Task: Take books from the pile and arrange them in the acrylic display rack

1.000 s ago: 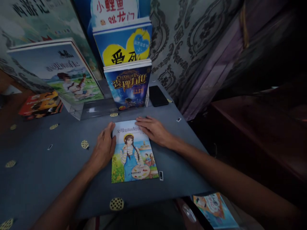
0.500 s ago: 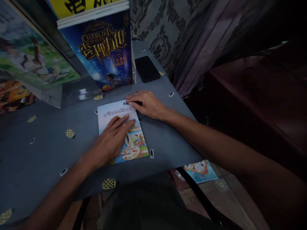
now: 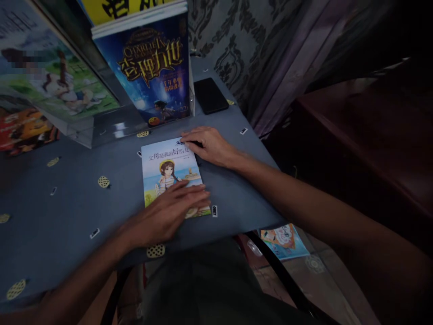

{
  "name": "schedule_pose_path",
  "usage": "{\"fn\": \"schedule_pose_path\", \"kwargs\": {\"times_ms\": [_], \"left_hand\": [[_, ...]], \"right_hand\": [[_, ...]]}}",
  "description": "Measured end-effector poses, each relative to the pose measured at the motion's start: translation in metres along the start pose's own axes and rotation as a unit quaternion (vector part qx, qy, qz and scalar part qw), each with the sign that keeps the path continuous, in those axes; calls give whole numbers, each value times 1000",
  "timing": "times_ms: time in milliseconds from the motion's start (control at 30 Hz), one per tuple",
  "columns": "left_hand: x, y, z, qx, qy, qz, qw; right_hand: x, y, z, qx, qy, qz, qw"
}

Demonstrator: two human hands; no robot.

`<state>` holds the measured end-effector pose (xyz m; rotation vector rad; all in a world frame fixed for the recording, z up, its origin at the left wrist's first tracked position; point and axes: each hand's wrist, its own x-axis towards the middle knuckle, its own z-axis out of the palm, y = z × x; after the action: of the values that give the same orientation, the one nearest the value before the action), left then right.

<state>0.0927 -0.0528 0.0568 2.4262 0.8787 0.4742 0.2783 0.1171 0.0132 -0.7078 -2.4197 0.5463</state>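
A thin picture-cover book (image 3: 169, 158) lies flat and closed on the table, a figure in a yellow hat on its cover. My left hand (image 3: 165, 212) is spread low across the cover, fingers stretched toward the right edge and slightly blurred, hiding the bottom part. At the upper right corner, my right hand (image 3: 209, 146) has thumb and fingertips drawn together on the book. Whether any page edge sits between those fingertips is hard to see.
Behind the book, several upright blue-covered books (image 3: 152, 76) stand in a clear stand (image 3: 118, 128). A black phone (image 3: 211, 95) lies beside them. Another large illustrated book (image 3: 67, 85) leans at left. A blue booklet (image 3: 287, 241) is below the table's (image 3: 77, 194) front edge.
My left hand has slid down the cover toward the bottom edge, uncovering the figure in the yellow hat. My right hand stays at the upper right corner. The view has shifted slightly.
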Motion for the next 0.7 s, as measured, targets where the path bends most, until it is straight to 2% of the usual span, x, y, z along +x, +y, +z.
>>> {"fn": "schedule_pose_path", "kwargs": {"times_ms": [67, 133, 200, 233, 300, 367, 433, 533, 633, 700], "left_hand": [[-4, -11, -2, 9, 85, -51, 995], [-9, -25, -5, 47, 163, -100, 980], [-14, -39, -8, 98, 204, -128, 966], [-17, -45, -9, 119, 211, -136, 960], [-20, -52, -9, 148, 210, -149, 955], [-21, -55, -9, 163, 206, -148, 953], [-20, -55, -8, 174, 208, -143, 952], [-19, -53, -6, 189, 212, -157, 946], [-20, -53, -4, 196, 209, -174, 942], [-21, -53, -3, 194, 206, -173, 943]], "right_hand": [[-2, -5, 1, -23, 7, -4, 1000], [-4, -20, 1, -54, 36, -17, 998], [-8, -46, 1, -73, 68, -54, 994], [-11, -63, 1, -69, 62, -90, 992], [-19, -96, 2, -32, 9, -203, 979], [-29, -122, 6, 9, -104, -304, 947], [-39, -136, 11, 49, -190, -323, 926], [-45, -134, 17, 129, -227, -286, 922], [-40, -117, 17, 247, -185, -188, 933], [-30, -97, 15, 279, -125, -108, 946]]}}
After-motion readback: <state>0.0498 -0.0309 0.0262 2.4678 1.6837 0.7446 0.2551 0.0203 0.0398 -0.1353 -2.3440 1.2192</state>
